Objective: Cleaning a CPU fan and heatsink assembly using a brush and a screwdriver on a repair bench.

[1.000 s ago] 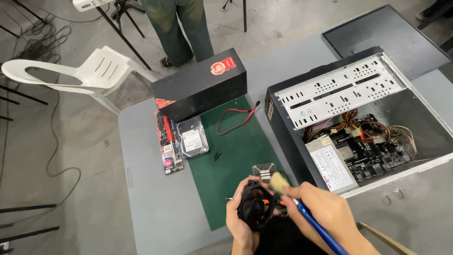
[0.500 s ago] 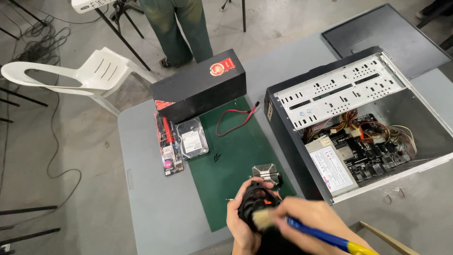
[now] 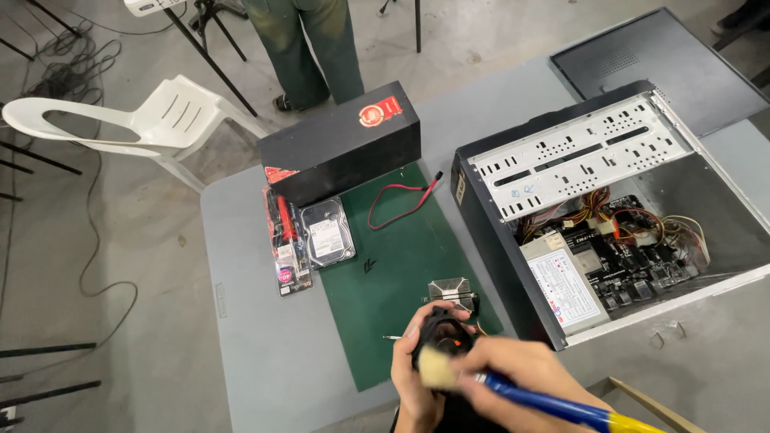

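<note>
grey tabletop (image 3: 265, 353) is carrying a green mat (image 3: 401, 265) with a small metal heatsink (image 3: 449, 290) lying on it just above the hands, and an open computer case (image 3: 609, 208) is standing to the right. the left hand (image 3: 417, 377) is curling closed around a black fan (image 3: 446, 337) at the mat's near edge, while the right hand (image 3: 521, 381) is gripping a blue-and-yellow brush (image 3: 545, 401) with its pale bristles touching the fan. since the fan is sitting loosely in the fingers over the table's edge, it could be slipping free under a hard stroke, and dust could be drifting into the open case nearby.
</note>
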